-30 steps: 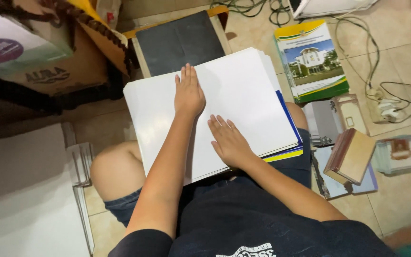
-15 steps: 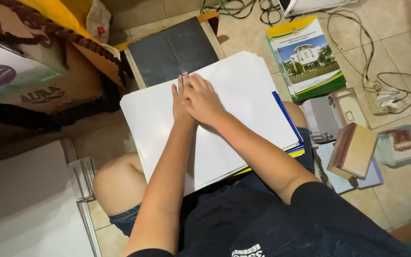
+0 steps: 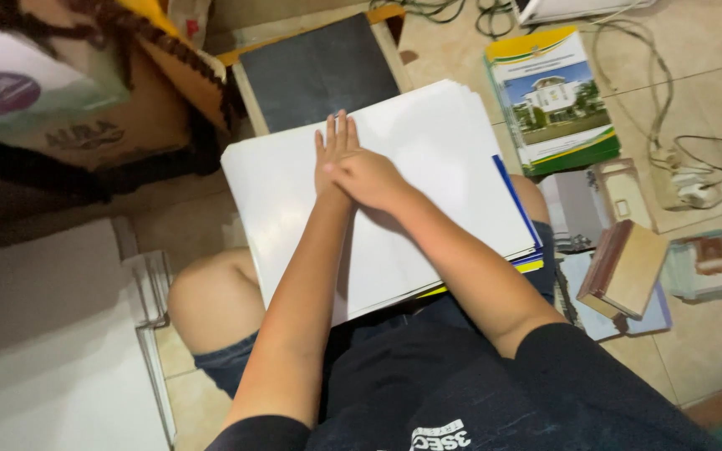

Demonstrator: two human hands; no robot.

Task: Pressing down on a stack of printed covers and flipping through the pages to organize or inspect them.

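— Pressing down with the left hand (image 3: 333, 149), palm flat and fingers stretched straight, on the white paper stack (image 3: 453, 184). Laying the right hand (image 3: 371, 179) across the back of the left, loosely spread too. Gripping nothing with either.

— Resting that stack where?

— Balancing it across the lap, just above the bare knee (image 3: 211, 301), while sitting on the tiled floor (image 3: 712, 342). Covering the blue and yellow folder edges (image 3: 530, 255), which are peeking out underneath at the right side.

— Judging the step how?

— Smoothing or steadying the top sheet, most likely. Not lifting, and not pinching any edge.

— Calling for what, as a next move?

— Probably uncrossing the hands first, then bringing fingertips to a free edge or corner, with nothing being held right now. Also minding the sheets underneath, sitting loose and fanning out a little at the far right corner.

— Looking further out?

— Seeing a dark board in a wooden frame (image 3: 319, 71) touching the far edge of the stack, a cardboard box (image 3: 119, 125) left of it, a booklet with a building on its cover (image 3: 557, 100) to the right, a brown book (image 3: 628, 267) nearer, a power strip with cables (image 3: 687, 185) beyond that, and pale panels (image 3: 43, 351) lying at the left.
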